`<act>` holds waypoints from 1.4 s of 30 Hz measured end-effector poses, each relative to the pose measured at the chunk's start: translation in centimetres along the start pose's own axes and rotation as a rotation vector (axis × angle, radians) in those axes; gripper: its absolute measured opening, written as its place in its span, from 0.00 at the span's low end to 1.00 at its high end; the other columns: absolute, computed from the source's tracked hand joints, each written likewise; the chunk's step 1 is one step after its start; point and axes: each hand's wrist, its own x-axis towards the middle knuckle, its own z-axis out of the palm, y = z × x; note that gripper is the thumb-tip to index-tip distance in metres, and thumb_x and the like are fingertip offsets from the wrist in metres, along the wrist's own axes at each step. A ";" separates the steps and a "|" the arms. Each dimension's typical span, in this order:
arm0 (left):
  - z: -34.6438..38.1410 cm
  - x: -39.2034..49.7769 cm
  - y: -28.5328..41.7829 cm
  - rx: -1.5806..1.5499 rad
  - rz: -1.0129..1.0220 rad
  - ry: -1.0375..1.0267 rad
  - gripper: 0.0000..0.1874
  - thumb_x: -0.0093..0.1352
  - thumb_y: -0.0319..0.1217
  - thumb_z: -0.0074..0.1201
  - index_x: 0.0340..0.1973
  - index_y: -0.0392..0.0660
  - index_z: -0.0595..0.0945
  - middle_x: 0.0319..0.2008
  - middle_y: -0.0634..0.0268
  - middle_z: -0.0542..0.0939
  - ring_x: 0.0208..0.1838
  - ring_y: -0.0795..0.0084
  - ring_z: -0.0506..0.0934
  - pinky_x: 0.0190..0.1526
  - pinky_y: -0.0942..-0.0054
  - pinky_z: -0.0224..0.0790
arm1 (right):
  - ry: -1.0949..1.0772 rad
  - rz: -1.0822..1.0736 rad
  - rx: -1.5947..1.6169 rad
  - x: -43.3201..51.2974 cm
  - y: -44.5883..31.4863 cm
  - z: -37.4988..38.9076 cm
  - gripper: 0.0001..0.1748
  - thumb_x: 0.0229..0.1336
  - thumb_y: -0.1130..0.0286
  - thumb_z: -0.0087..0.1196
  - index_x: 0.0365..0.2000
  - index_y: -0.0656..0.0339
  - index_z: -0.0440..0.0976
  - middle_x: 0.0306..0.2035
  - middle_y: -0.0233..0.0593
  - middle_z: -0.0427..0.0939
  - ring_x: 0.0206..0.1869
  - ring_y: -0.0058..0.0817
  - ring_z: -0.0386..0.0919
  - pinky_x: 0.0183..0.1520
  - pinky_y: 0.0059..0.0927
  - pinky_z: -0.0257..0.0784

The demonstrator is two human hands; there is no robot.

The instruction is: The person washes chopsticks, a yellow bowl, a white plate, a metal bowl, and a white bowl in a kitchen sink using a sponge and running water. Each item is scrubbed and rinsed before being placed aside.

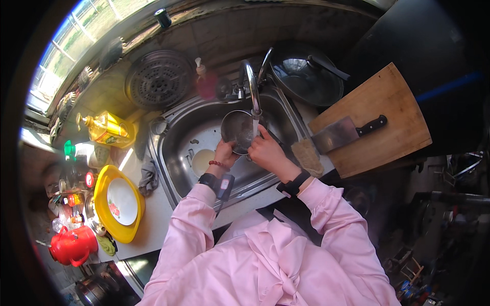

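A round metal pot [235, 124] is held over the stainless steel sink [180, 134], beneath the curved faucet [250, 82]. Water runs from the spout into it. My left hand [226, 152] grips the pot's near left rim. At the near right rim is my right hand [266, 149], its fingers curled against the pot beside the stream and partly hiding it. A dark handle-like part shows behind that hand. On the sink floor, left of my left hand, sits a small pale cup [203, 161].
Right of the sink are a tan scrubbing cloth [307, 157] and a cleaver [337, 134] on a wooden cutting board [383, 103]. A lidded wok [302, 76] stands behind. To the left are a yellow basin [101, 191] holding a white plate [121, 201], a grey rag [148, 176] and a yellow pump bottle [109, 128].
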 end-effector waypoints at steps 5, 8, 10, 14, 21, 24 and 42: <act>0.9 -2.1 0.0 0.042 -0.138 -0.061 0.32 0.63 0.13 0.37 0.61 0.52 0.63 0.57 0.56 0.69 0.55 0.51 0.73 0.49 0.42 0.72 | -0.029 0.040 0.051 -1.1 0.0 -0.7 0.04 0.43 0.71 0.52 0.20 0.52 0.77 0.20 0.30 0.76 0.34 0.26 0.76 0.68 0.47 0.50; 1.9 -3.4 1.4 0.278 -0.069 -0.013 0.37 0.61 0.12 0.35 0.64 0.55 0.61 0.59 0.57 0.67 0.56 0.49 0.72 0.47 0.42 0.74 | -0.100 0.112 0.158 -2.2 -0.3 0.3 0.05 0.45 0.72 0.52 0.23 0.51 0.77 0.21 0.29 0.76 0.36 0.27 0.77 0.65 0.46 0.53; 2.3 -3.9 2.1 0.403 0.037 -0.001 0.38 0.58 0.11 0.35 0.64 0.51 0.61 0.61 0.55 0.66 0.58 0.49 0.71 0.54 0.44 0.68 | -0.180 0.146 0.220 -2.7 -0.5 1.5 0.06 0.47 0.73 0.51 0.27 0.51 0.77 0.26 0.29 0.78 0.41 0.28 0.76 0.63 0.45 0.56; 2.0 -3.7 2.7 1.284 0.768 -0.052 0.43 0.55 0.10 0.38 0.67 0.51 0.59 0.65 0.51 0.60 0.65 0.43 0.63 0.65 0.52 0.57 | -0.140 0.219 0.327 -3.9 -1.4 3.9 0.11 0.49 0.74 0.49 0.33 0.54 0.77 0.37 0.32 0.78 0.51 0.31 0.73 0.60 0.43 0.58; 1.3 -3.7 3.0 1.714 0.996 -0.111 0.39 0.58 0.11 0.43 0.66 0.45 0.58 0.69 0.55 0.54 0.70 0.45 0.53 0.67 0.58 0.53 | -0.099 0.306 0.509 -4.8 -1.5 4.5 0.15 0.51 0.73 0.49 0.41 0.56 0.76 0.41 0.37 0.78 0.52 0.37 0.72 0.54 0.42 0.62; 1.6 -4.3 3.3 1.824 1.032 -0.132 0.36 0.61 0.14 0.43 0.66 0.44 0.58 0.69 0.56 0.54 0.71 0.46 0.51 0.65 0.59 0.58 | -0.324 0.306 0.509 -4.8 -1.2 4.3 0.13 0.52 0.72 0.50 0.40 0.56 0.77 0.40 0.40 0.78 0.47 0.40 0.74 0.51 0.43 0.65; -2.2 -9.3 10.9 2.378 1.212 -0.134 0.35 0.63 0.25 0.47 0.67 0.45 0.58 0.72 0.63 0.50 0.74 0.53 0.46 0.60 0.50 0.62 | -0.358 0.434 0.525 -6.3 -0.3 2.7 0.12 0.52 0.68 0.55 0.39 0.58 0.77 0.51 0.37 0.75 0.56 0.39 0.69 0.54 0.46 0.67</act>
